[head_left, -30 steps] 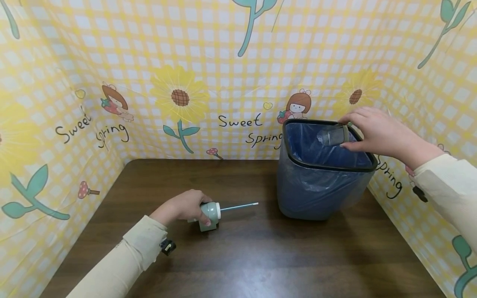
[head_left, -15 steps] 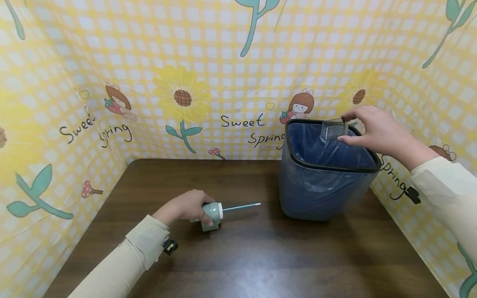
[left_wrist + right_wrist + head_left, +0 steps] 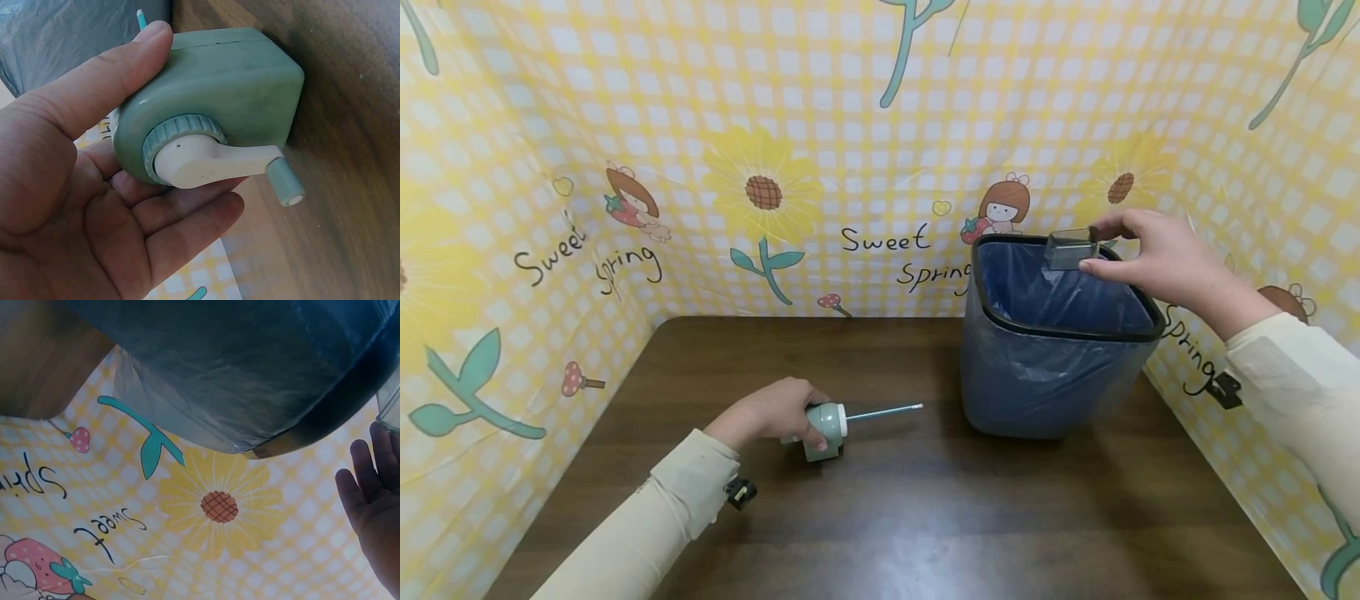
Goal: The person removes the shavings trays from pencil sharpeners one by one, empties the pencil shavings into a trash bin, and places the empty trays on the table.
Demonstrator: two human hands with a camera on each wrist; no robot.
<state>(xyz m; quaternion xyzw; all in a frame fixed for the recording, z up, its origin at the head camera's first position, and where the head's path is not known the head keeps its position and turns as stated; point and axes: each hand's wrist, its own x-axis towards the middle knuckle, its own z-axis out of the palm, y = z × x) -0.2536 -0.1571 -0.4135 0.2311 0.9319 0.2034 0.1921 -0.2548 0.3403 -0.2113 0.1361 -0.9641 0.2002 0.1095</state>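
Grips one green sharpener (image 3: 831,427) in the left hand (image 3: 775,410), left of the middle of the table (image 3: 887,517), well in from its left and far edges. Cannot tell base on the wood from base just above it. Wraps thumb over one side and bent fingers round the other, part open about the body. Shows one crank (image 3: 215,162) on the back, cream arm with one green knob, just beside the fingertips. Sticks one thin blue pencil (image 3: 883,412) out of the front, aimed toward the right edge of the table.

Pinches one clear grey box (image 3: 1070,250) in the right hand (image 3: 1165,254), thumb and fingers parted only by the box. Holds it over the mouth of one bin (image 3: 1075,335), near the back of the black rim. Cannot tell the contents of the box.

Stands toward the far right corner of the table, in the case of the bin, with one blue liner (image 3: 1052,367) folded over the rim.

Wears two cream sleeves, left (image 3: 647,517) and right (image 3: 1292,392). Hangs one checked cloth (image 3: 850,100) beyond the far edge and along both side edges, printed with three sunflowers and two mushrooms in the head view.
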